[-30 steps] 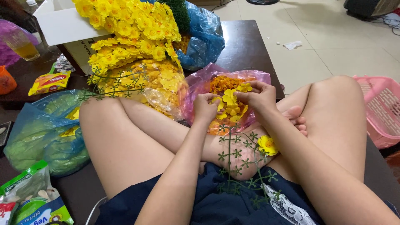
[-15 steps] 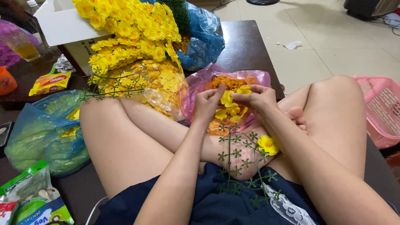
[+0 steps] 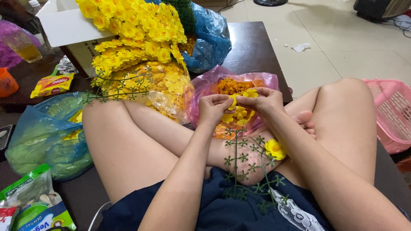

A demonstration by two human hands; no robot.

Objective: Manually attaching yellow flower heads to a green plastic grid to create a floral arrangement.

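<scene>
Both the left hand [image 3: 212, 108] and right hand [image 3: 262, 102] pinch one yellow flower [image 3: 233, 102] between them (above the pink bag [image 3: 201, 92]).

Left hand [image 3: 212, 108] and right hand [image 3: 262, 102] meet, fingers [image 3: 231, 102] apparently pinched together, forearms converging.

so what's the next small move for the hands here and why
Probably bring the yellow flower head, pinched between the left hand and right hand, down to the green stem on the lap: only one flower sits on it, and the other tips look bare.
</scene>
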